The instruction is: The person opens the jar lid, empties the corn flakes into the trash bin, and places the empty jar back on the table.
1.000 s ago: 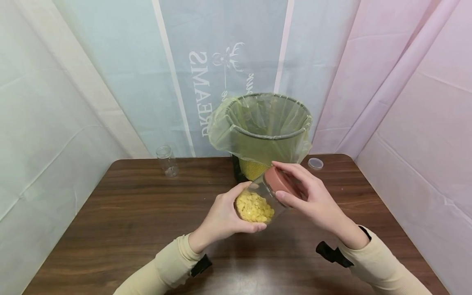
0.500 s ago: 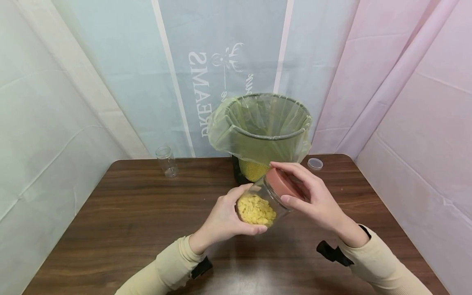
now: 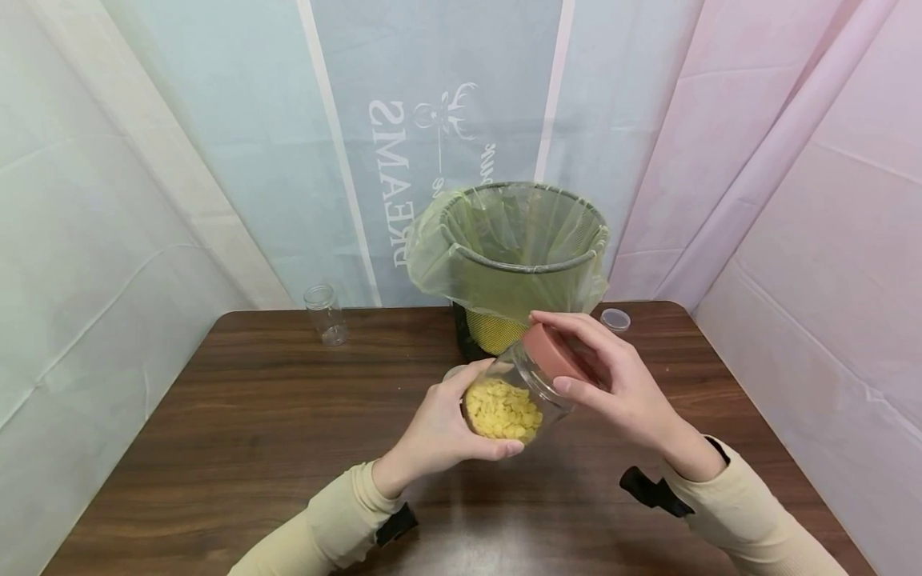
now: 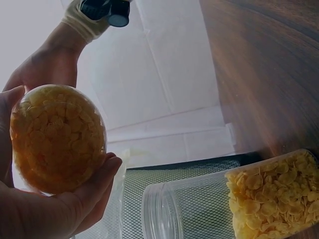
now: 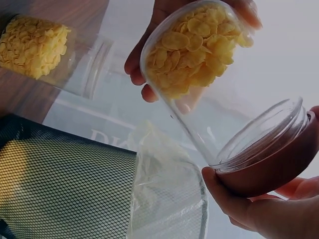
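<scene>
My left hand grips a clear jar, which is tilted with its mouth up and to the right. Yellow cornflakes fill its lower part. At the mouth, my right hand holds a reddish-brown lid between thumb and fingers. Clear threads show beside the lid in the right wrist view; whether it is fully free of the jar, I cannot tell. A second clear jar of cornflakes, lidless, shows upright on the table in both wrist views. In the head view my left hand hides nearly all of it.
A mesh bin with a pale green liner stands at the back of the wooden table. A small clear jar is at the back left. A round clear lid lies right of the bin.
The right hand and reddish-brown lid have shifted slightly right, and more of the clear neck shows. The left hand and its jar have moved a little right too.
</scene>
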The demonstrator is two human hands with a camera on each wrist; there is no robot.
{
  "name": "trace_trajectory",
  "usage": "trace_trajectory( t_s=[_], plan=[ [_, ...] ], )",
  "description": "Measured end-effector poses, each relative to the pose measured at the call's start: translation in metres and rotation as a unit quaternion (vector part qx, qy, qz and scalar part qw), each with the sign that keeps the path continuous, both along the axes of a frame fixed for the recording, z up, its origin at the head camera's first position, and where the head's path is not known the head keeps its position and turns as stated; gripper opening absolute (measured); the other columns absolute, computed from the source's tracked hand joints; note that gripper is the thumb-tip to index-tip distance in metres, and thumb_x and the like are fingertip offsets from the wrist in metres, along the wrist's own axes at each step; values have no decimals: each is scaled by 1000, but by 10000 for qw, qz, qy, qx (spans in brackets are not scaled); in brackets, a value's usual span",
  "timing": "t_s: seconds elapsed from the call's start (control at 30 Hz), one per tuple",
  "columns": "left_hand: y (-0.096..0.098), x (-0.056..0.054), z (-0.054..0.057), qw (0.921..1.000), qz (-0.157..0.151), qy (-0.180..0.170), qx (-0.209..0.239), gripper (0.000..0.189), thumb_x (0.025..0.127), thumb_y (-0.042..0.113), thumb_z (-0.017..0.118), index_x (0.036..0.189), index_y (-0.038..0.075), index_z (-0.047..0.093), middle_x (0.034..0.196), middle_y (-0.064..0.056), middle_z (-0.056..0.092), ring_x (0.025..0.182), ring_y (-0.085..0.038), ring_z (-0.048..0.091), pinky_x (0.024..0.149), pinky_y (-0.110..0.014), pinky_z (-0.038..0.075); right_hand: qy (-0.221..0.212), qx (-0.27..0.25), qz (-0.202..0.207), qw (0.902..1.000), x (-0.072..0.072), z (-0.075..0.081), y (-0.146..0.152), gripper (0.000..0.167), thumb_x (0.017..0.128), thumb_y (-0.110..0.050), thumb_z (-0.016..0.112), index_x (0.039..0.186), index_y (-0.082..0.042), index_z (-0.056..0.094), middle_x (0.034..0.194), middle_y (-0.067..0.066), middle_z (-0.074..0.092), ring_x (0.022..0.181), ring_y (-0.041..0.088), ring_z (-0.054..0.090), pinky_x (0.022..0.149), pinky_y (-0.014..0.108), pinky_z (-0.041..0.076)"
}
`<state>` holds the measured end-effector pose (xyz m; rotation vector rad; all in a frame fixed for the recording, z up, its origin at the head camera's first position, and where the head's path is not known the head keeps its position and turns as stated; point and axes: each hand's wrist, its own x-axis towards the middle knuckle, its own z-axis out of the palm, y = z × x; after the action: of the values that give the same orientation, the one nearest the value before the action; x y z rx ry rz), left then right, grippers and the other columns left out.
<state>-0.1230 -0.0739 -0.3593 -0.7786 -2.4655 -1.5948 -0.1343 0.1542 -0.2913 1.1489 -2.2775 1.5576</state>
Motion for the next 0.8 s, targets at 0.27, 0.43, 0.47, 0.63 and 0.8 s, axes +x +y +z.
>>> trace_trajectory(
  t_s=[0.27, 0.43, 0.47, 0.63, 0.8],
  plan=[
    [1, 0, -2, 9995, -107, -61, 286, 78, 61, 30, 88, 130, 28, 51, 127, 9, 59, 105, -9, 56, 87, -28, 49, -117, -50, -116, 9999, 1, 5, 1, 60, 81, 9, 60, 138, -6, 46, 139, 11, 47, 120, 15, 49, 96, 19, 43],
    [0, 0, -3, 9989, -117, -92, 455, 78, 61, 28, 88, 130, 29, 50, 126, 9, 59, 100, -10, 59, 86, -28, 49, -70, -96, -186, 9998, 1, 7, 2, 59, 83, 9, 59, 138, -6, 46, 138, 11, 48, 117, 15, 50, 94, 18, 44],
    [1, 0, -2, 9987, -117, -104, 485, 78, 61, 28, 88, 130, 30, 50, 126, 9, 60, 99, -11, 59, 85, -28, 49, -35, -110, -199, 9997, 1, 7, 2, 58, 83, 9, 59, 138, -5, 46, 137, 12, 48, 117, 16, 51, 93, 18, 45],
    [0, 0, -1, 9984, -111, -109, 536, 80, 61, 26, 88, 130, 35, 48, 124, 15, 59, 98, -10, 59, 84, -28, 50, 29, -155, -361, 9992, 2, 9, 4, 58, 83, 10, 59, 138, -5, 46, 134, 12, 50, 114, 17, 52, 92, 18, 46],
    [0, 0, -2, 9976, -79, -46, 684, 80, 60, 22, 88, 129, 33, 48, 124, 13, 59, 102, -11, 59, 86, -28, 50, 46, -184, -645, 9977, 3, 10, 9, 59, 81, 10, 62, 137, -6, 48, 132, 10, 52, 108, 17, 55, 88, 18, 48]
  ],
)
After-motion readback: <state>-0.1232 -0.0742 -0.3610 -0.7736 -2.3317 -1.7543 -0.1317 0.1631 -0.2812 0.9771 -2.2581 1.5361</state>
